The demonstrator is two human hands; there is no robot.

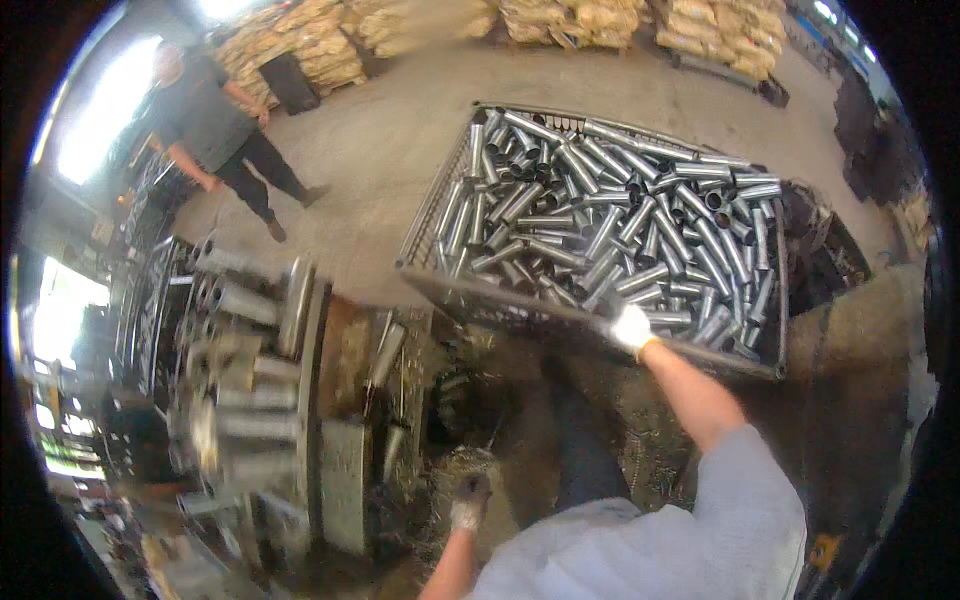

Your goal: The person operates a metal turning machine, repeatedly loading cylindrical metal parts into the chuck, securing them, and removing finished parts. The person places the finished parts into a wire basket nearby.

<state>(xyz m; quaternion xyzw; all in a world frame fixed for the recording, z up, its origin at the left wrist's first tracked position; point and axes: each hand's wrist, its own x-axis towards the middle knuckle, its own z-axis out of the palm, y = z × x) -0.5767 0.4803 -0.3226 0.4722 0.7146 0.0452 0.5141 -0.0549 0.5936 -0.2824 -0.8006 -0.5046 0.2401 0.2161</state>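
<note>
My right hand [631, 328], in a white glove, reaches over the near rim of a large metal crate [520, 300]. Shiny metal tubes [600, 235], many with a flared end, lie heaped in it at all angles. The blurred fingers of that hand are right by the nearest tubes; whether they grip one does not show. Low beside my body hangs my left hand [470, 503], its glove pale at the wrist and dark over the fingers. It is apart from the crate, and its fingers are too smeared to read.
More tubes [255, 395] are stacked on a rack at the left, beside a metal cabinet [343, 480]. Another person [215, 120] stands at the far left. Stacked pale sacks [570, 20] line the back. Metal shavings [475, 465] litter the floor by my feet.
</note>
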